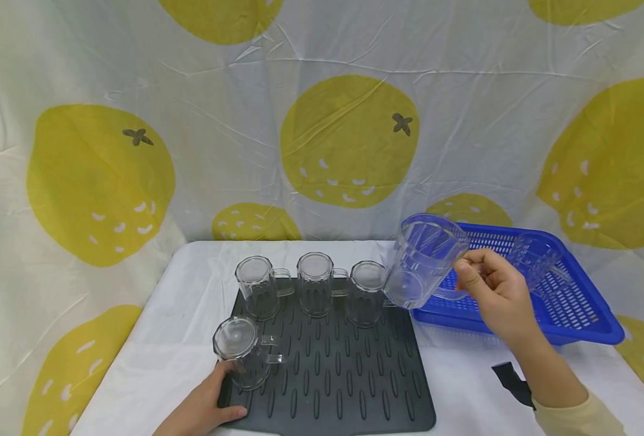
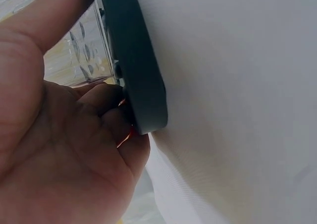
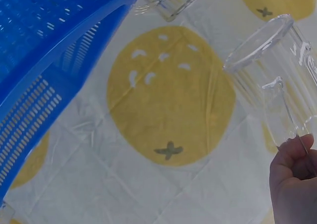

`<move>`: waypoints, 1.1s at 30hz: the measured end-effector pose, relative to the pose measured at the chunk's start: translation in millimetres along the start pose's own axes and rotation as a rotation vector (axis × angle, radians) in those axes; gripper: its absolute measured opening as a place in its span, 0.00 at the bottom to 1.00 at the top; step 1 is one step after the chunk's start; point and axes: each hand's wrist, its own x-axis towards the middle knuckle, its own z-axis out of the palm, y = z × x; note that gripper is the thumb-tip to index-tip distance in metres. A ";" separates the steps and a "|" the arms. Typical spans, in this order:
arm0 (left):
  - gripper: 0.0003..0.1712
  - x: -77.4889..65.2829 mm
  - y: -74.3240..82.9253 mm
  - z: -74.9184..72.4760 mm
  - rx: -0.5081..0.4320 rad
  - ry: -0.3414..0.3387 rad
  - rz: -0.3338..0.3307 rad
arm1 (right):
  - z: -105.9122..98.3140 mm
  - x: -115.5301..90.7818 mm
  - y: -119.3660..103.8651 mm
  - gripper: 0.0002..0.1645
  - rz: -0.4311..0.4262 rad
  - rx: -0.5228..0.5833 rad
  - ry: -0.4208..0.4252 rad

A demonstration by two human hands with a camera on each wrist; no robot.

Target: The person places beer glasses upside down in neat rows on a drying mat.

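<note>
So the right hand [image 1: 493, 290] is pinching a clear mug [image 1: 422, 266] by its handle, mug tilted rim-up on that hand's left, probably to keep fingers off the walls. The perforated blue plastic basket [image 1: 600, 315] sits behind that hand. Left hand [image 1: 204, 399] is at the ridged dark mat [image 1: 327, 375], right by a faceted mug [image 1: 248, 357], maybe steadying things; can't tell if it's gripping. Beyond it, three glassy mugs [image 1: 315, 287] look upside down, likely for stability.

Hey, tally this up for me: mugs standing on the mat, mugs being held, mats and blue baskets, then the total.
Mugs on the mat: 4
Mug in the right hand: 1
Dark mat: 1
Blue basket: 1
Total: 7
</note>
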 end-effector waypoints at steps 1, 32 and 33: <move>0.54 -0.1 0.0 -0.1 0.000 0.000 -0.003 | 1.3 -0.6 -0.2 0.05 -0.007 0.009 -0.006; 0.57 -1.2 2.7 -1.3 0.001 0.004 -0.023 | 31.6 -13.8 -1.8 0.07 -0.034 0.182 -0.199; 0.57 -1.3 2.8 -1.4 0.001 0.004 -0.024 | 32.2 -14.2 -1.3 0.07 -0.030 0.189 -0.203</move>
